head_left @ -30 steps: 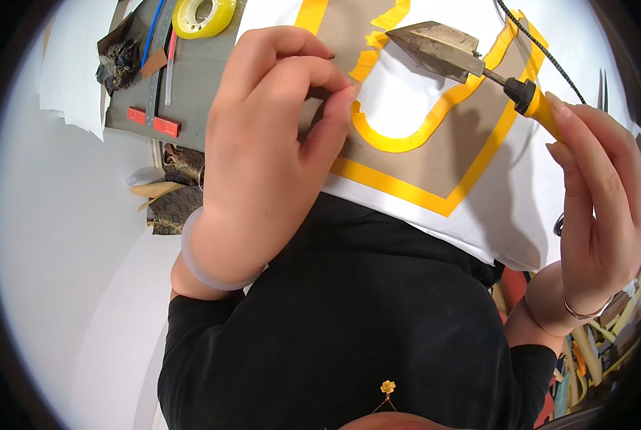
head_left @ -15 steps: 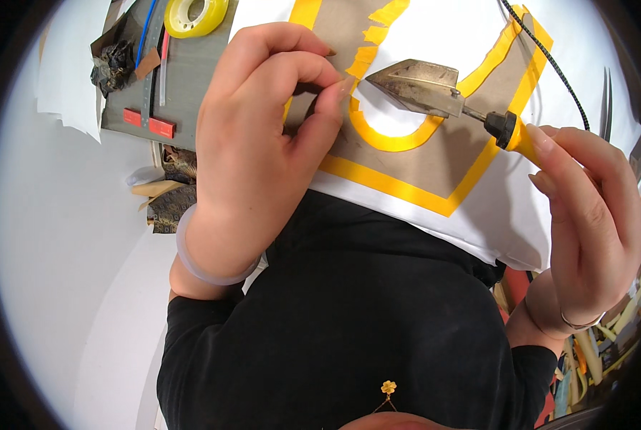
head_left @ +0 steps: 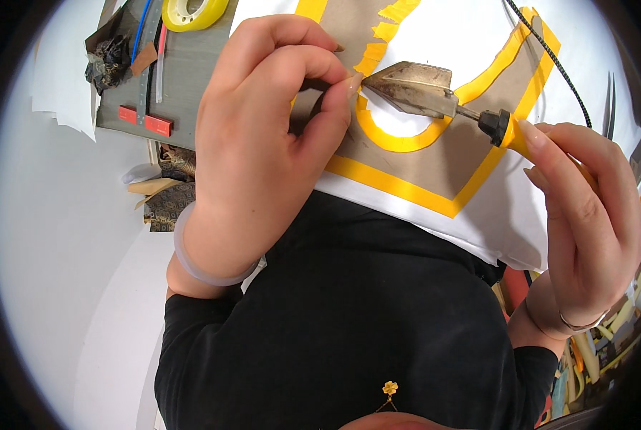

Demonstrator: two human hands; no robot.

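The place looks like a small craft workshop for cut-and-edged sheet goods: a white-topped bench [head_left: 578, 36] carries a brown panel [head_left: 413, 169] bordered with yellow strips [head_left: 396, 185], and above it is a yellow-handled tool [head_left: 413, 89] with a pointed metal head. A grey board [head_left: 183, 93] at the left holds a roll of yellowish tape [head_left: 217, 13] and a ruler [head_left: 143, 93] by red blocks [head_left: 159, 126], while patterned scraps [head_left: 170, 208] lie below it and a jumble of coloured offcuts [head_left: 585, 355] fills the lower right, as in a making room.
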